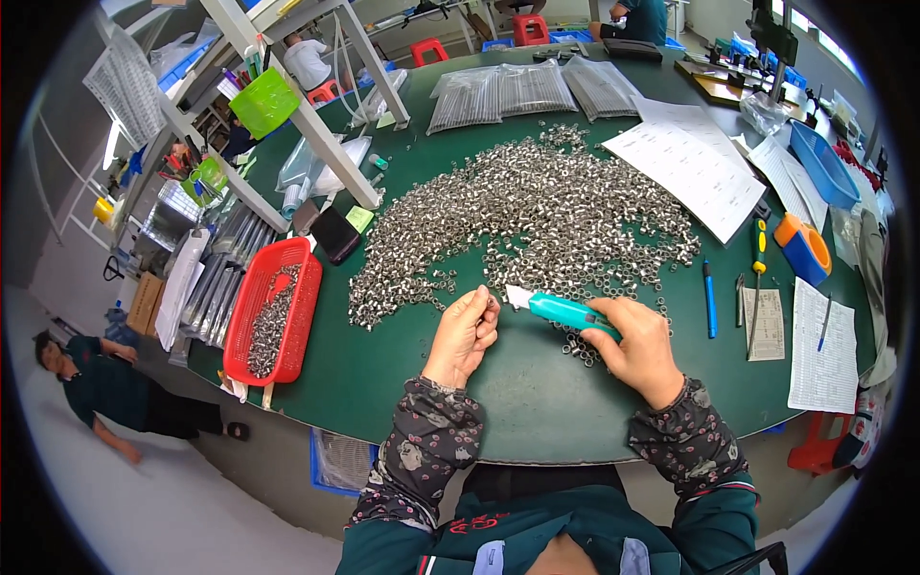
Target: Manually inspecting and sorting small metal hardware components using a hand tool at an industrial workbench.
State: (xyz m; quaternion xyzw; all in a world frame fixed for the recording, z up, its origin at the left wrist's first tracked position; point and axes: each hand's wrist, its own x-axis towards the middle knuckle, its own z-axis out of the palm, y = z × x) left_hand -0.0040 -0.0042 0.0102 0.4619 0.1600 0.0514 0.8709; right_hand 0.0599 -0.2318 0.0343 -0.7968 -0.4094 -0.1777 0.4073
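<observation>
Near bench centre, L fingertips are pressing together, pinching a small ring (492, 302); it's mostly hiding behind the thumb and index of the L hand (464, 333), only a dark, shiny edge showing. R hand (634, 345) is wrapping its fingers round a teal cutter (567, 311), smooth moulded hdl, bright flat blade pointing at the L fingertips w/ a slim gap between. Just beyond, a broad heap of loose rings (537, 192) is spreading over the dk green tabletop (517, 412): short, hollow, silvery metal bands, glinting, lying at all angles. Floral-print sleeves (431, 431) are covering both forearms. To the L, a red plastic basket (305, 311) w/ slotted walls is holding more small metal pcs; a black phone (335, 235) is lying nearby. Far side: clear plastic bags (537, 91) of slim tubes. To the R, a blue pen (710, 299) & an orange-and-blue tape dispenser (803, 247) are lying out; white sheets (685, 168) are showing rows of print, too small to read.
</observation>
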